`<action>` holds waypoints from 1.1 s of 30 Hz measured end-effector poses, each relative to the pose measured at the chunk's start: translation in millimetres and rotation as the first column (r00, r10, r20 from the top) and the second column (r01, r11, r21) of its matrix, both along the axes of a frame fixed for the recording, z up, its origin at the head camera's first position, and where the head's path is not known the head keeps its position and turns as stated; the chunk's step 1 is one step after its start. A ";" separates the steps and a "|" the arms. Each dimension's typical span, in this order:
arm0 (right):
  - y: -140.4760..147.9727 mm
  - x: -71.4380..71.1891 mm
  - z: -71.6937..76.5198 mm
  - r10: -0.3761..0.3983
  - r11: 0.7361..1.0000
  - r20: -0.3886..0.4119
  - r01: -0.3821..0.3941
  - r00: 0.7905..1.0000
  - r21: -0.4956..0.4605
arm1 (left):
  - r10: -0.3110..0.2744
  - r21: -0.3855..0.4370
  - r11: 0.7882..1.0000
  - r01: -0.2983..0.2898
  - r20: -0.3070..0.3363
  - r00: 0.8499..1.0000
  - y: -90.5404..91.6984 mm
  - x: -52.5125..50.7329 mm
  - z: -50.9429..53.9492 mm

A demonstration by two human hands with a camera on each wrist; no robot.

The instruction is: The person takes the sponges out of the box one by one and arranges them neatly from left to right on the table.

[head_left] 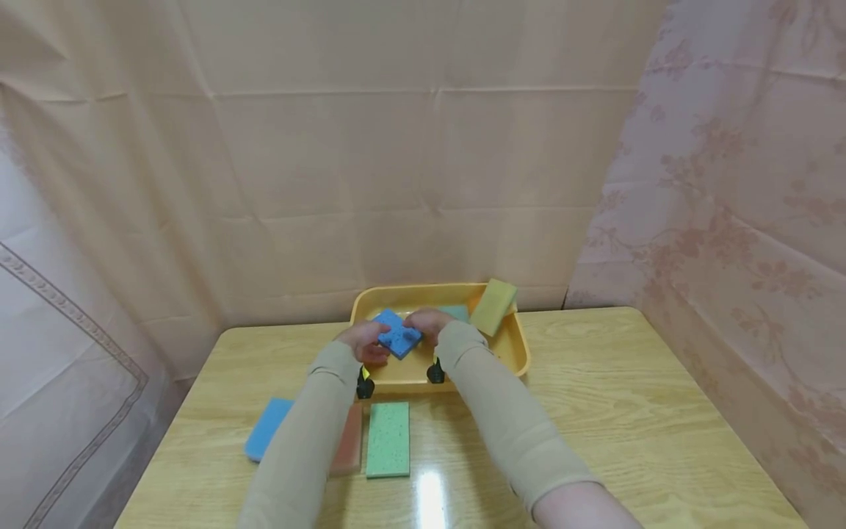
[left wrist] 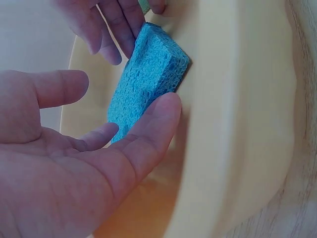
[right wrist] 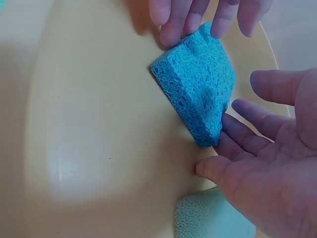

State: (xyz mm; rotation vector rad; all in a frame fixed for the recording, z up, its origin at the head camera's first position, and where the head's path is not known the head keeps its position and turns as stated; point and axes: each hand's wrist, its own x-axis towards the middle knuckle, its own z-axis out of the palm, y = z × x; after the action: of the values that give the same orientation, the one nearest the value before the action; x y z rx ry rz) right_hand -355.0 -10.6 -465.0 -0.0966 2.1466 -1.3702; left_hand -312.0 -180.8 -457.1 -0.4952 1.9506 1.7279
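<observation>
A blue sponge (head_left: 399,334) lies tilted between both hands over the yellow tray (head_left: 403,384). My left hand (head_left: 366,342) touches one side of it with extended fingers; in the left wrist view the thumb of that left hand (left wrist: 94,144) stands apart from the sponge (left wrist: 148,74). On the opposite side, fingertips of my right hand (head_left: 429,322) meet the sponge's edge. The right wrist view shows this right hand (right wrist: 267,134) with its thumb raised off the sponge (right wrist: 198,84). How much the fingers reach beneath is partly hidden.
A yellow sponge (head_left: 493,307) leans on the tray's back right rim, beside a pale green sponge (head_left: 456,312) inside. In front of the tray, a blue sponge (head_left: 267,428), a reddish one (head_left: 348,444) and a green one (head_left: 388,441) lie on the wooden table (head_left: 595,411).
</observation>
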 end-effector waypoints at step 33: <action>18.1 -9.0 7.7 -0.084 0.996 -0.060 0.082 0.995 -0.035 | 0.034 0.012 0.999 -0.033 -0.068 0.997 9.5 -2.4 11.1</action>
State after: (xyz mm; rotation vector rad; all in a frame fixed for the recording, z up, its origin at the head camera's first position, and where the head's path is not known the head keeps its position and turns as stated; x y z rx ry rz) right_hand -364.0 7.5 -457.3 -0.0639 2.2010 -1.4677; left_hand -314.5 -171.3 -446.0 -0.4738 1.9898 1.7971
